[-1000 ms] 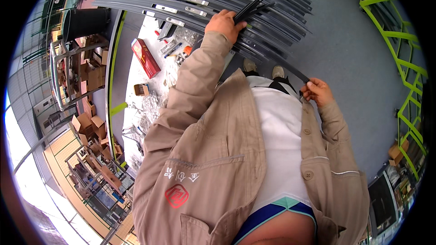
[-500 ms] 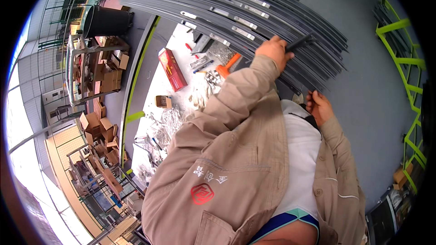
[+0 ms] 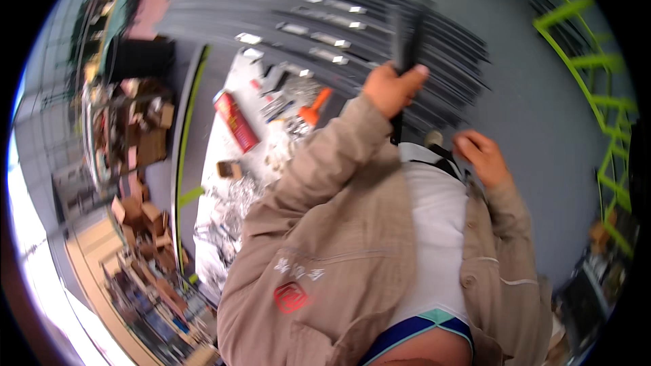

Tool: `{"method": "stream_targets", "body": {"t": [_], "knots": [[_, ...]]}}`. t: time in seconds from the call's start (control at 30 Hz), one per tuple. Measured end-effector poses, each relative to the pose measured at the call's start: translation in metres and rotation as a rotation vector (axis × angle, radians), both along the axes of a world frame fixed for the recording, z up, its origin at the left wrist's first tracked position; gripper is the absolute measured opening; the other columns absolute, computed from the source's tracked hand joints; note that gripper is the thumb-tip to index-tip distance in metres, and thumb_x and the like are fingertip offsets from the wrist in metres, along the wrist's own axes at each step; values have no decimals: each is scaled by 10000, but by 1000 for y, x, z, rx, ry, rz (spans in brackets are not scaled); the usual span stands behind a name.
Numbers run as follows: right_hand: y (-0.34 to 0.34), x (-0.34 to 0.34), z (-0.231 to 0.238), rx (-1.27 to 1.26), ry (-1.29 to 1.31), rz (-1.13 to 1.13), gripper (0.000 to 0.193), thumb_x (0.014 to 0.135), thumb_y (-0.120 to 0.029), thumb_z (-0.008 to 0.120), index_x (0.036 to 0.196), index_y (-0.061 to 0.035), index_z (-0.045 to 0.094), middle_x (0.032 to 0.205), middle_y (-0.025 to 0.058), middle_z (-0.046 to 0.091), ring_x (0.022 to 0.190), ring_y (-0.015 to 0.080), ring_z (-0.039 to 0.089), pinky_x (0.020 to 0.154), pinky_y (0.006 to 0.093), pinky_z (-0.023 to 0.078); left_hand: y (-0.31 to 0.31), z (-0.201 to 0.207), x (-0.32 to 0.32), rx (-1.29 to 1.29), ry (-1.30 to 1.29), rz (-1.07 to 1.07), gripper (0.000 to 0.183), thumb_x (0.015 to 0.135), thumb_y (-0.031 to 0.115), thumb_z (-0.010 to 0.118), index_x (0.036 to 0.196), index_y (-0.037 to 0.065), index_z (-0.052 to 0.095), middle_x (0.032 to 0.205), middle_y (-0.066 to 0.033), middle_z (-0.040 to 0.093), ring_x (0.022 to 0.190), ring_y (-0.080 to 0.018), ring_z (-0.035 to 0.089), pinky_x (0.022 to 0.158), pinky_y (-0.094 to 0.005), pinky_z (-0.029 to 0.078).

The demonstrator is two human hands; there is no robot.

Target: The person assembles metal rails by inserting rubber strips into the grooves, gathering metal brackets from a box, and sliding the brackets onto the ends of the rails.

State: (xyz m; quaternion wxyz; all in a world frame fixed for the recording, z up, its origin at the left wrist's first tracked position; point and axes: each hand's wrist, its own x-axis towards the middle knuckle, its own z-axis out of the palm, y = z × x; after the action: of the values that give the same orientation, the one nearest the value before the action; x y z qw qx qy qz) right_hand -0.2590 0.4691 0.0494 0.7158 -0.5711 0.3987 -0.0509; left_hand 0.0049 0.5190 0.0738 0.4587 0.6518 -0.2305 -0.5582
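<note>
My left hand (image 3: 395, 88) is closed around a dark metal profile (image 3: 409, 37), which points away from me and is blurred by motion. Beneath it lies a wide row of long dark grey metal profiles (image 3: 325, 34), several with light silver pieces along them. My right hand (image 3: 483, 154) is beside my waist, to the right of a black strap (image 3: 442, 160). Its fingers are curled in, and what they hold, if anything, is hidden.
Left of me, a white work surface (image 3: 234, 156) carries a red box (image 3: 235, 122), an orange-handled tool (image 3: 314, 107), a small cardboard box (image 3: 229, 169) and clear plastic bags (image 3: 227, 210). Green-framed racks (image 3: 588, 61) stand at right. Cartons (image 3: 139, 213) and a black bin (image 3: 139, 59) are farther left.
The dark profile in my left hand has swung from pointing right to pointing away from me. My right hand stays by my waist, its fingers curled. The whole view has shifted.
</note>
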Motion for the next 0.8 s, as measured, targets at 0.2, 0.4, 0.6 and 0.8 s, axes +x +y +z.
{"method": "stream_targets", "body": {"t": [0.2,0.4,0.6,0.8], "knots": [[0,42,35,-307,65,67,286,935,-242,655,1041,23,635,832,83,696,744,135,640,683,280,514,-17,-8,-41,-102,712,256,353,967,168,502,1267,-15,533,972,-94,624,875,-219,605,772,-377,543],[-7,7,18,-80,53,-88,302,952,-250,637,1086,21,645,805,77,689,705,102,628,608,252,494,-31,-16,-56,-124,629,316,278,983,198,492,1136,-19,577,944,-122,642,830,-275,633,758,-430,556],[-22,-101,-24,-209,-33,-391,343,978,-262,610,1199,0,636,876,11,639,793,82,538,712,232,454,-23,-12,-19,-89,92,252,129,921,142,624,989,37,593,806,-57,594,639,-132,572,517,-283,462],[-16,-178,-74,-243,270,-297,299,936,-253,654,1124,-20,660,890,12,628,825,108,533,742,279,456,-25,-25,-13,101,-1051,-473,333,865,332,679,1068,68,670,1118,-129,635,1011,-363,613,876,-409,489]]}}
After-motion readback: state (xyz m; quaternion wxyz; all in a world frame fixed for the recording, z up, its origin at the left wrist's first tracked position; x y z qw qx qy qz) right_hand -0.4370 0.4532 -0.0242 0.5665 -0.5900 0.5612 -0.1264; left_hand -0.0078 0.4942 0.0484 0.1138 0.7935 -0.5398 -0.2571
